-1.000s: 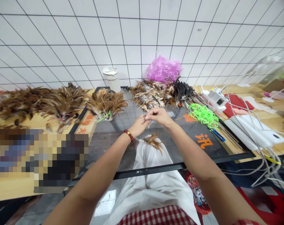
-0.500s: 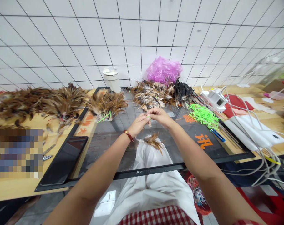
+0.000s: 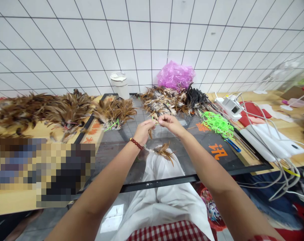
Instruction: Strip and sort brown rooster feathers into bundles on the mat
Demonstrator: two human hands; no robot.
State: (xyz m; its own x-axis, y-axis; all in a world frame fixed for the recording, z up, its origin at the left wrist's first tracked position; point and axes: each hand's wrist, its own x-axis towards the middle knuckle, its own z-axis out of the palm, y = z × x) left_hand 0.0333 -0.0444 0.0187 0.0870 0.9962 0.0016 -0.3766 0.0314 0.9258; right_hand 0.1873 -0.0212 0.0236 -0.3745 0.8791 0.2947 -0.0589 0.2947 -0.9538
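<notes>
Above the glass-topped table (image 3: 117, 164), my hands work close together. The fingers of my left hand (image 3: 143, 132) are closed on a small brown feather bunch (image 3: 150, 134), its tips pointing down below them. A thin green string (image 3: 154, 118) shows at the bunch's upper end. My right hand (image 3: 171, 124) pinches at the string just to the right, thumb and forefinger together; the exact grip is too small to make out. Below the hands, another small feather bunch (image 3: 165, 152) lies on the glass. Farther back is a mixed feather pile (image 3: 159, 102).
Green strings (image 3: 217, 124) lie at right beside a blue-handled cutter (image 3: 232, 145). Brown feather bunches (image 3: 69, 108) cover the left side, with a tied cluster (image 3: 114, 112) nearer. Behind stand a white cup (image 3: 120, 85) and a pink plastic bag (image 3: 176, 74). White cables (image 3: 275, 134) cross the right.
My hands have come slightly apart, the left shifting a little left and turning. The feather bunch now hangs down from my left fingers, and the green string shows between the hands.
</notes>
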